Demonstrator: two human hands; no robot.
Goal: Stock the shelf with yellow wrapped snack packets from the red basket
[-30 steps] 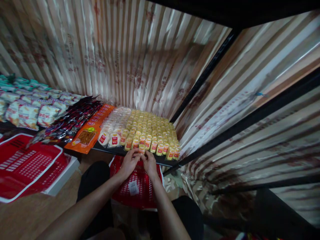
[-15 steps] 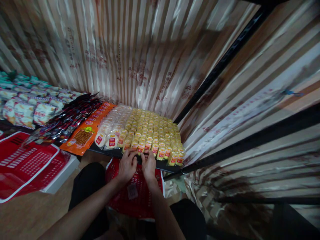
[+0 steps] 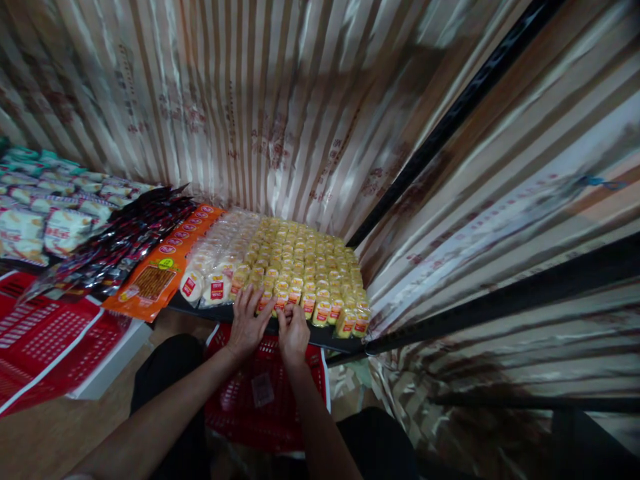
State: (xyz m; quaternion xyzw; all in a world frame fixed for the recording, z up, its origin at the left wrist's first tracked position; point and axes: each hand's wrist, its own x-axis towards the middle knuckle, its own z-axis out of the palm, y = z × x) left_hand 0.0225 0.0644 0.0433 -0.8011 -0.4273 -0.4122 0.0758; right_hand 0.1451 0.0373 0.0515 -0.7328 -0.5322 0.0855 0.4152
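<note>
Rows of small yellow wrapped snack cakes (image 3: 300, 263) stand on a dark shelf (image 3: 345, 343), with red labels on the front ones. My left hand (image 3: 247, 323) rests against the front of these rows at their left side, its fingers spread over the packs. Close beside it, my right hand (image 3: 293, 333) touches the front row with its fingers bent together. Whether a pack is pinched in the right fingers cannot be made out. Left of the yellow rows lie white round packaged cakes (image 3: 217, 287) in clear wrap.
A red basket (image 3: 265, 400) sits below my forearms. Further left are an orange snack bag (image 3: 155, 280), dark shiny packets (image 3: 120, 247), white bags (image 3: 67, 230) and another red basket (image 3: 50, 333). Striped sheeting (image 3: 280, 100) hangs behind, crossed by a black post (image 3: 450, 133).
My left hand has shifted left and up, its fingers spreading onto the front packs. The right hand stays near the same packs, fingers more bent. The view has turned slightly right.
</note>
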